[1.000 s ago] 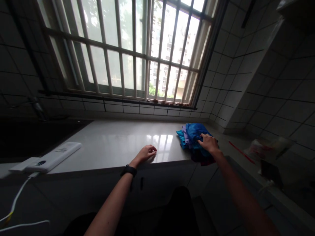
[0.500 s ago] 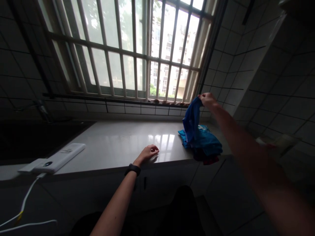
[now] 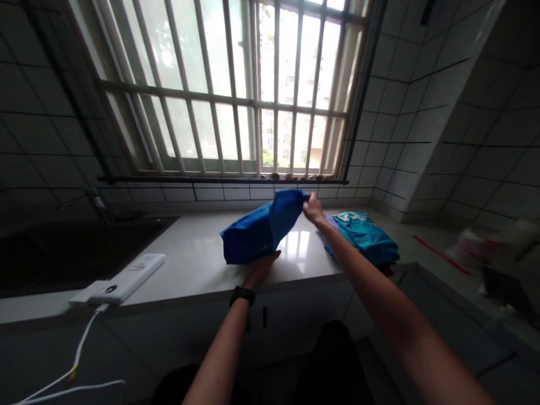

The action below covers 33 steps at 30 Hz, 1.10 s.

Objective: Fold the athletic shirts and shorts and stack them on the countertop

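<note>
A folded piece of blue clothing (image 3: 257,228) hangs in the air over the middle of the counter. My right hand (image 3: 313,208) pinches its upper right corner, and the cloth slants down to the left. Under its lower edge is my left hand (image 3: 260,270), with a dark watch on the wrist. One outstretched digit of that hand shows at the right, while the cloth covers part of the others. To the right, beyond my right forearm, lies a pile of folded clothes (image 3: 365,236), turquoise on top with lilac at the left and dark red below.
A white power bank (image 3: 137,275) with a cable lies at the counter's (image 3: 194,275) left, beside a dark sink (image 3: 37,253) and a tap (image 3: 98,203). Behind stands a barred window (image 3: 244,104). A red strip (image 3: 441,254) lies on the right-hand counter.
My right hand has carried the blue clothing from the pile leftward to above my left hand. The view has shifted slightly, showing more of the right-hand counter.
</note>
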Tool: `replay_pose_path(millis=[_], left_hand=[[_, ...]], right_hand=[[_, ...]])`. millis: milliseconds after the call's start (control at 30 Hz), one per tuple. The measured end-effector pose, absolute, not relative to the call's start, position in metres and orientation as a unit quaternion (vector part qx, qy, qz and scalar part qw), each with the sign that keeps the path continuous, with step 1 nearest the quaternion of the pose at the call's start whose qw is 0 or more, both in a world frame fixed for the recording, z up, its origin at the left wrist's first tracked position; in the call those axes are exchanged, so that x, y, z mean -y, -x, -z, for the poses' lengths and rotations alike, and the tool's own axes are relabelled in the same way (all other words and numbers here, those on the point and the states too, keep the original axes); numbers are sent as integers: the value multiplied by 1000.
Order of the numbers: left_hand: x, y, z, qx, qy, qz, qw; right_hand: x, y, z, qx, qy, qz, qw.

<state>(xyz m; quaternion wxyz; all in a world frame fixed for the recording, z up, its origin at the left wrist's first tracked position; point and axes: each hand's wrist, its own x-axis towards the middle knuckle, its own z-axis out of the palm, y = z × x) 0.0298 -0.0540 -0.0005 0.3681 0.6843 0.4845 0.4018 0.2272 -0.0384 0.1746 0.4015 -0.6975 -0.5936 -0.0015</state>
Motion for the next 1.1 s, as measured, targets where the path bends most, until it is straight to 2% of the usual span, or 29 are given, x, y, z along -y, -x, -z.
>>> replay_pose_path(millis=[100,167,267,400,567,767,900,1000,1100], left_hand=[[53,-30,2,-492,-657,-376,430],[53,-30,3,-496,-655,-366,437],[53,-29,5,-516,-666,-342,417],[51,-28,6,-512,-666,-359,406],[51,-28,6,-521,-646,-384,405],[57,-30,0,-522,-654,-383,391],[63,-32,-9,-554,-665,-409,289],[87,-30,-10,-599,-653,-439,146],[133,-21,-10,-476,-796,-371,52]], right_hand=[[53,-205,-86,664,686,-68,289],[59,-191,-46,692,682,-58,230],[60,-180,-17,713,675,-39,183],[55,-180,-9,721,670,-16,176],[56,-187,-3,674,691,-12,260],[44,-191,18,621,618,15,482],[30,-190,33,603,594,15,533],[26,-190,37,596,582,10,553],[25,-193,37,580,579,-10,574]])
